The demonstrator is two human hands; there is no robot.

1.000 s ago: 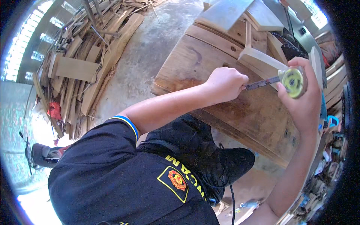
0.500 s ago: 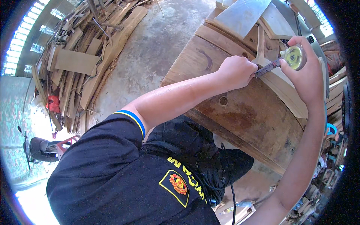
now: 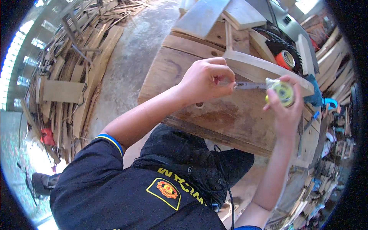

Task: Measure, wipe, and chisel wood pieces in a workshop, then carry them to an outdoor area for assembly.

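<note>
The tape measure is held above the wooden counter, its rounded case yellow-green around a greyish hub, slightly blurred. A short, pale blade with dark markings stretches sideways. Both hands are partly closed: the right hand wraps the case, the left hand pinches the blade's end.
</note>
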